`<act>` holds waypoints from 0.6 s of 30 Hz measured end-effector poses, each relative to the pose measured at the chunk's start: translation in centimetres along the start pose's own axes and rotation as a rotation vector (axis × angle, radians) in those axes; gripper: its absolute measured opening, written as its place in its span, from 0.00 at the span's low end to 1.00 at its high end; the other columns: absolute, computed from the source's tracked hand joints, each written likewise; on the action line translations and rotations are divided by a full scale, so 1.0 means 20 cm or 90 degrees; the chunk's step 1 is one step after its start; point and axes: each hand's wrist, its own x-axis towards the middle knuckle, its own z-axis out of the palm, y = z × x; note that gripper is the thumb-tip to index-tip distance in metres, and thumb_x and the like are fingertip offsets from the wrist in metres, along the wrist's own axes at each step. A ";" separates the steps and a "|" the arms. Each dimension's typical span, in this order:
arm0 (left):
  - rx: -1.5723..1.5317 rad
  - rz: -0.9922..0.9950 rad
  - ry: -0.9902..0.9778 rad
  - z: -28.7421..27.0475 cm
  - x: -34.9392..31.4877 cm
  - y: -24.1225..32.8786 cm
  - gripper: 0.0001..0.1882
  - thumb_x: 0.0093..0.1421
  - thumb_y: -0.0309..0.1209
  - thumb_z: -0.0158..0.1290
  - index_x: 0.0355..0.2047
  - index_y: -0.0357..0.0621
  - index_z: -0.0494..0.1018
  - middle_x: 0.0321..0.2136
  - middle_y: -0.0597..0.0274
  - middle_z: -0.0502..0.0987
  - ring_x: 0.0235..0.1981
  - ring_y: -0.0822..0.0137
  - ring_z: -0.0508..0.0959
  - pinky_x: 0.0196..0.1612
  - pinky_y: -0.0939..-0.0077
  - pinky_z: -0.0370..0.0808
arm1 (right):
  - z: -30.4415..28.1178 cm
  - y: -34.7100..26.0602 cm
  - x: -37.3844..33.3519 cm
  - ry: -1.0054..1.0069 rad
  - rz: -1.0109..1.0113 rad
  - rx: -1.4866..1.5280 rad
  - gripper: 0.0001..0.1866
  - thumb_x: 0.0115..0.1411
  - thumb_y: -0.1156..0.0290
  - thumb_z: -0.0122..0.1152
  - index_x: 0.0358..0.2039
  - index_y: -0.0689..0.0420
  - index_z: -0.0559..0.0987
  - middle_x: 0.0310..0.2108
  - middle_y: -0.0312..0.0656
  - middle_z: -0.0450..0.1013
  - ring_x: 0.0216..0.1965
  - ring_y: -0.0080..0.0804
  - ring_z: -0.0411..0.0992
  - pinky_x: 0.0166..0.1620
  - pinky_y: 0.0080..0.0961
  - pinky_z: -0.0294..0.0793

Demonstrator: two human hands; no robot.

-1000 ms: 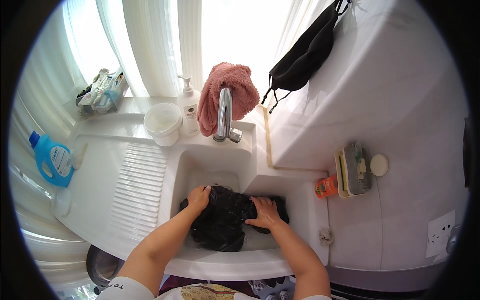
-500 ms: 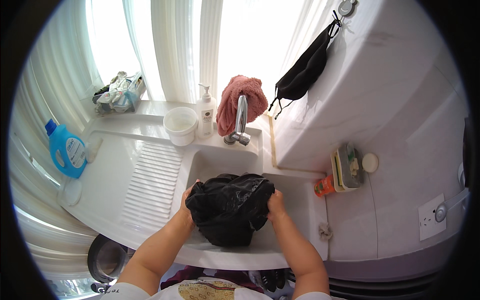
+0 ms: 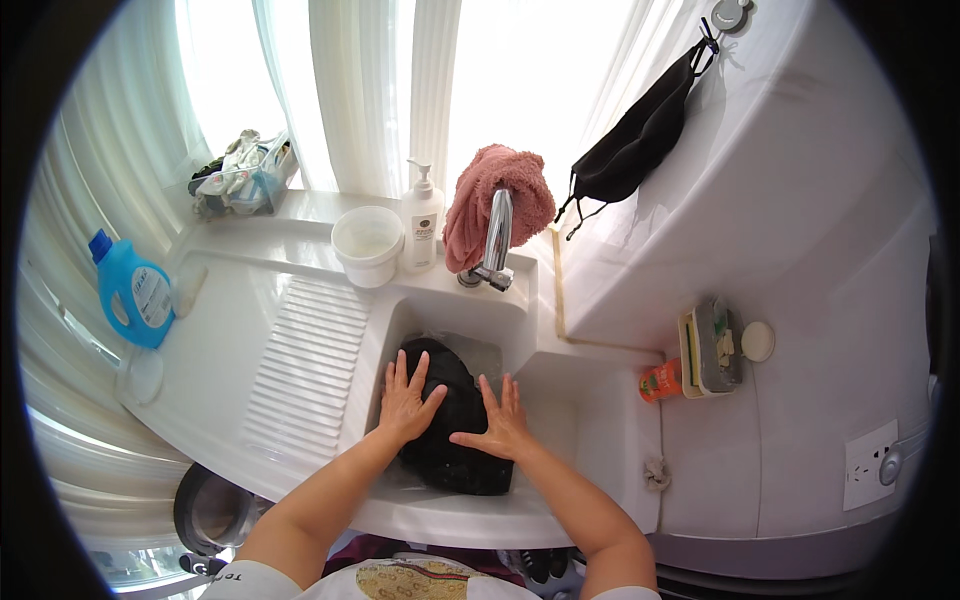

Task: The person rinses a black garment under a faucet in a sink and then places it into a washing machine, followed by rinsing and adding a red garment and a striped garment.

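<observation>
A wet black cloth garment (image 3: 460, 465) lies bunched in the white sink (image 3: 590, 440), partly in water. My left hand (image 3: 404, 402) rests on its left side with fingers spread. Over its right edge is my right hand (image 3: 502, 424), fingers also spread and the thumb pointing left across the cloth. Neither hand grips the fabric. The garment's underside is hidden, and I cannot tell its kind.
Left of the basin is a ribbed washboard (image 3: 310, 370), with a blue detergent bottle (image 3: 137, 292) beyond. Behind stand a white tub (image 3: 367, 248), a pump bottle (image 3: 422, 225) and a chrome faucet (image 3: 499, 235) draped with a pink towel (image 3: 470, 215). An orange bottle (image 3: 660, 382) stands right.
The black garment has gone from being held up between both hands to lying lower in the sink. Both hands have let go of its sides and spread flat over it.
</observation>
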 end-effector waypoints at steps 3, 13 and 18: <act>0.083 0.003 -0.009 0.16 0.09 -0.07 0.33 0.63 0.54 0.40 0.67 0.65 0.49 0.68 0.48 0.39 0.67 0.39 0.43 0.63 0.39 0.48 | 0.26 0.08 0.17 0.144 -0.076 -0.049 0.59 0.49 0.37 0.61 0.68 0.51 0.38 0.68 0.58 0.27 0.69 0.57 0.26 0.66 0.55 0.39; 0.258 -0.020 -0.132 0.44 0.32 -0.20 0.25 0.65 0.48 0.38 0.60 0.55 0.63 0.64 0.50 0.52 0.62 0.46 0.57 0.65 0.52 0.47 | 0.47 0.20 0.54 0.135 -0.133 -0.032 0.51 0.50 0.52 0.64 0.65 0.63 0.48 0.67 0.58 0.41 0.68 0.55 0.40 0.67 0.43 0.45; 0.297 -0.034 -0.262 0.48 0.40 -0.21 0.18 0.58 0.38 0.46 0.47 0.48 0.75 0.57 0.46 0.64 0.57 0.45 0.64 0.60 0.49 0.56 | 0.35 0.20 0.61 0.042 -0.101 0.000 0.50 0.50 0.56 0.65 0.65 0.63 0.50 0.66 0.57 0.44 0.67 0.54 0.44 0.67 0.43 0.46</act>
